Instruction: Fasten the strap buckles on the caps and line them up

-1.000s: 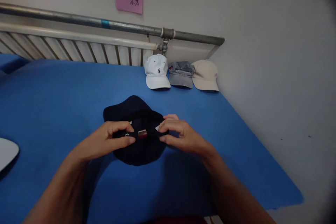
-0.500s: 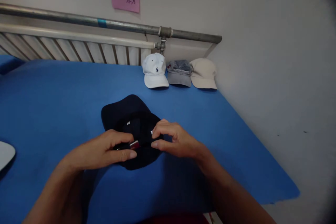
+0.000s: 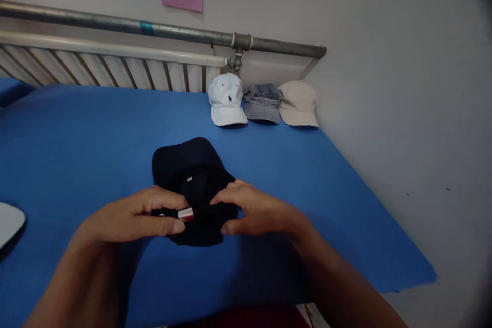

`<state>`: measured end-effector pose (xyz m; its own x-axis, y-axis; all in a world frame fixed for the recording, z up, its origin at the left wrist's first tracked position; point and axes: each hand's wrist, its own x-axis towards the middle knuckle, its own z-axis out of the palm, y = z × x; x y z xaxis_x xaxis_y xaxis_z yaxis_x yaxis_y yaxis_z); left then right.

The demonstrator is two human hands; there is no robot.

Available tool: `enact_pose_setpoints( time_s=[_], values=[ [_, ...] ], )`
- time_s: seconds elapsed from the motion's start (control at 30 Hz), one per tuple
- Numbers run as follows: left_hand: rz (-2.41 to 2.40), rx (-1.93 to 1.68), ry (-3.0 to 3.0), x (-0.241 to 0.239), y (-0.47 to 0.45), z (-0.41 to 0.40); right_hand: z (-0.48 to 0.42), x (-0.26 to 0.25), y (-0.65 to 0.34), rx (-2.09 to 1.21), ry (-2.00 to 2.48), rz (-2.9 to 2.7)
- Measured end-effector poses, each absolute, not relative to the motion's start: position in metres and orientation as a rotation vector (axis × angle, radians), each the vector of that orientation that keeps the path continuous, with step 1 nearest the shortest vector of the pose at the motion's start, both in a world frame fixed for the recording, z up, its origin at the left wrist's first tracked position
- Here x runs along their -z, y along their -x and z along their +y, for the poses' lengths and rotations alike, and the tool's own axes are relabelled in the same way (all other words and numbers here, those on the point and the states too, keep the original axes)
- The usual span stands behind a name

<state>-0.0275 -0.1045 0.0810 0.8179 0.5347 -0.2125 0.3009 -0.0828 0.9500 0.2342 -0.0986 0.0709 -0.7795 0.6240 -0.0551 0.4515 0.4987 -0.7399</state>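
Left hand pinches the strap buckle of the dark cap; right hand grips the cap's rear edge just beside it, on the blue counter.

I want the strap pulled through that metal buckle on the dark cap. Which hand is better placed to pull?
Probably the right hand: its fingers pinch the dark cap just beside the metal buckle, on the free side. The left hand already grips the strap at the buckle, so it can steady it.
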Motion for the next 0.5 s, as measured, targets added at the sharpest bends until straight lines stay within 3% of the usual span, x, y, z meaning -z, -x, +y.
enact_pose_setpoints(
  time_s=[0.13, 0.33, 0.5],
  values=[
    [0.748, -0.222, -1.693, -0.078, 0.034, -0.102, -0.098, -0.074, -0.237, -1.331, 0.954, -2.448],
    [0.717, -0.277, -1.722, -0.078, 0.045, -0.103, -0.096, -0.074, -0.250, -1.758, 0.734, -1.916],
    [0.419, -0.562, -1.610, -0.083, 0.046, -0.114, -0.090, -0.063, -0.251, -1.391, 0.880, -1.806]
  ],
)
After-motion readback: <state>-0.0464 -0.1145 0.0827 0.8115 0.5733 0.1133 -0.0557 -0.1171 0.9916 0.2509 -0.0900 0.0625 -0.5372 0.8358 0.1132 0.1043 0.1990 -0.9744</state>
